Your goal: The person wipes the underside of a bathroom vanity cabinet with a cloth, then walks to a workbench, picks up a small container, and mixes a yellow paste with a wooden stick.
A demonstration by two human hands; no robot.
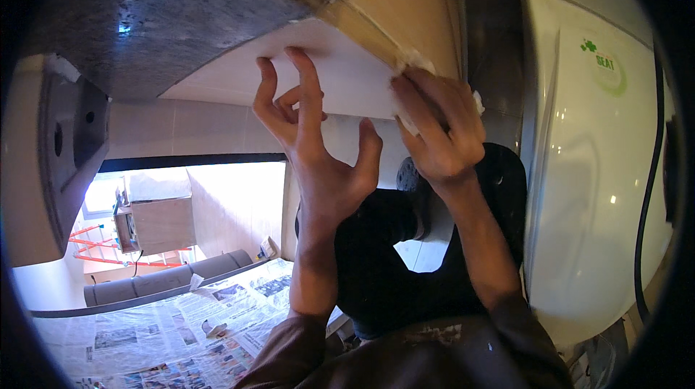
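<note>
My left hand (318, 143) is raised with its fingers spread and slightly bent. Its fingertips are at or against a white panel (224, 74); I cannot tell how firmly they touch. Nothing is held in it. To its right, my right hand (445, 124) grips a crumpled white tissue or cloth (418, 63), slightly blurred. That wad is pressed at the edge where the white panel meets a tan, wood-coloured surface (394, 1). Most of the wad is hidden by my fingers. A dark grey stone-like slab (174, 19) lies beside the panel at the upper left.
Close on the right stands a white toilet lid (601, 172) with a black cable (649, 193). Newspaper (166, 331) covers the surface at lower left, with a grey roll (159, 277) behind it. An orange ladder (90, 244) and a brown box (163, 219) stand beyond the opening.
</note>
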